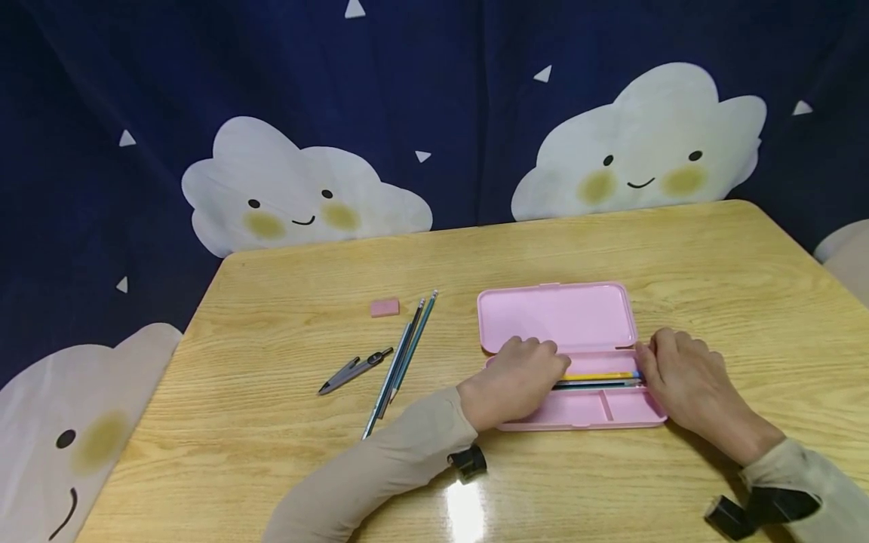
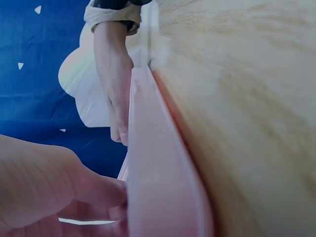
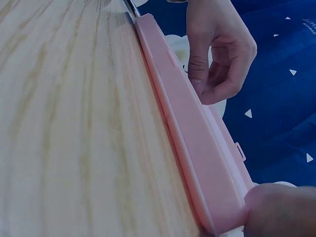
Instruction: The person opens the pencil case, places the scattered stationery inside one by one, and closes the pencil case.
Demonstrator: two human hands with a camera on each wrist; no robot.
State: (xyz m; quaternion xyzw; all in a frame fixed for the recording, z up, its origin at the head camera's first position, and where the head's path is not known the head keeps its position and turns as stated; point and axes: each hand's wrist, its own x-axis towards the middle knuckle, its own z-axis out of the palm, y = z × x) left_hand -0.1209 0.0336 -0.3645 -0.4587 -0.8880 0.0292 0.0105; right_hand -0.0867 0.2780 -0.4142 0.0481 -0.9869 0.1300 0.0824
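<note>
A pink pencil case (image 1: 566,411) lies with its lid (image 1: 557,317) raised back, right of the table's middle. Inside it are a yellow pencil (image 1: 600,376) and dark green pencils (image 1: 597,386), lying lengthwise. My left hand (image 1: 519,381) reaches into the left part of the case, its curled fingers at the pencils' left ends; the fingertips are hidden in the head view. In the right wrist view, the left thumb and fingers (image 3: 219,64) pinch down behind the case's front wall. My right hand (image 1: 689,381) holds the case's right end, the thumb (image 3: 269,210) against its corner.
Left of the case, several pencils (image 1: 400,358) lie side by side on the wooden table (image 1: 258,422). A grey drawing compass (image 1: 354,371) lies beside them, and a pink eraser (image 1: 385,307) behind. A dark blue curtain (image 1: 462,113) with clouds hangs beyond the table.
</note>
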